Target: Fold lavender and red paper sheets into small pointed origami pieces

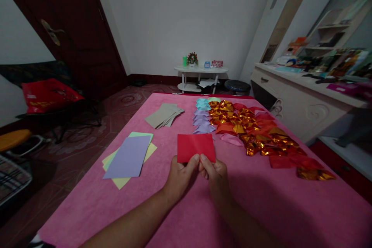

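A red sheet of paper (195,145) is held up over the pink-covered table (162,209), its lower edge pinched between thumbs and fingers. My left hand (181,170) grips it near the lower left and middle, and my right hand (213,168) near the lower right. The two thumb tips nearly meet on the paper's lower edge. Fingers behind the sheet are partly hidden. Beyond the paper and to the right lie rows of folded paper pieces: shiny gold ones (225,112), lilac ones (202,122) and red ones (286,161).
Left on the table are a fanned stack of grey sheets (162,114) and a pile of lilac, green and yellow paper (129,157). A white dresser (293,85) stands at the right. A low white table (200,69) is by the wall, and a chair with a red bag (49,95) is left.
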{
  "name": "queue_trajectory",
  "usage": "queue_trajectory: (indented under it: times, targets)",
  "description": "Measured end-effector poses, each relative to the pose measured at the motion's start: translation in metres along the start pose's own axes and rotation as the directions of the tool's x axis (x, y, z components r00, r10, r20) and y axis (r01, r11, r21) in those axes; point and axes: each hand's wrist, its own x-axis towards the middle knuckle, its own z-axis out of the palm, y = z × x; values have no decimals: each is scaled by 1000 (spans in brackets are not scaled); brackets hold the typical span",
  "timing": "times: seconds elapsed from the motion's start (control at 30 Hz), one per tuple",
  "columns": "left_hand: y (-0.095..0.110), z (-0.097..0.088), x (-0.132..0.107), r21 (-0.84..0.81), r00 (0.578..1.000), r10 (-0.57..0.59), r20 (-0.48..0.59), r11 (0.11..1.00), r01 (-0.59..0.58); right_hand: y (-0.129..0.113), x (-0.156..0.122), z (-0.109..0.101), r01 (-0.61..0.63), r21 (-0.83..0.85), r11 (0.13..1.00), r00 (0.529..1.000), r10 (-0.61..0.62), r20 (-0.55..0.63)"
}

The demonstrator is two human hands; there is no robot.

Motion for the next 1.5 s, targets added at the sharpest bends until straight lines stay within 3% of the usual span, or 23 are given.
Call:
queue_trajectory:
  times: [0.13,0.33,0.4,0.5,0.57,0.63,0.73,0.83,0.93,1.0,1.07,1.1,1.17,1.3,1.4,1.5]
  targets:
    - [-8,-10,3,32,994,-48,-97,998,51,4,4,-8,12,-6,1000,995,-13,-99]
    - [-11,-17,5,71,997,-24,-80,997,30,8,7,-11,20,37,999,994,-16,-110]
    - [-12,-15,4,37,999,-15,-53,999,17,7,6,-8,34,27,999,998,-32,-61]
    - [-13,-12,1,-7,997,-13,71,1000,14,4,2,-4,36,-25,999,999,-36,8]
    - [-11,-12,0,-2,993,-6,118,1000,6,3,2,-6,-8,-60,998,1000,8,0]
    - [-9,-13,1,19,997,2,76,1000,-3,5,5,-12,-49,-46,998,997,46,-69]
    - [-7,-14,2,31,1000,-2,-12,1000,3,8,13,-21,21,6,1000,986,-20,-168]
    - [-9,-14,3,16,1000,-15,-8,1000,15,10,17,-28,94,-16,995,978,-95,-187]
    - [-12,-19,6,-11,999,-35,-33,999,35,9,20,-33,101,10,995,973,-97,-208]
    - [-13,-27,12,-57,986,-36,-165,998,27,6,23,-38,117,92,989,958,-88,-273]
    - [-13,-36,18,-102,941,-28,-337,995,-7,4,26,-43,161,176,971,940,-97,-328]
    - [-12,-39,22,-124,926,-29,-376,992,-20,3,26,-44,159,187,969,946,-95,-311]
    - [-11,-44,26,-200,935,-42,-352,979,-32,1,25,-44,94,127,987,979,-69,-190]
    - [-5,-43,28,-382,990,-98,-104,923,51,-3,16,-37,80,-138,987,991,-65,116]
    - [-3,-44,26,-214,990,-125,72,967,138,-6,11,-33,87,-199,976,946,-19,322]
    - [-5,-45,23,89,971,-131,202,989,115,-6,8,-32,81,-222,972,898,26,440]
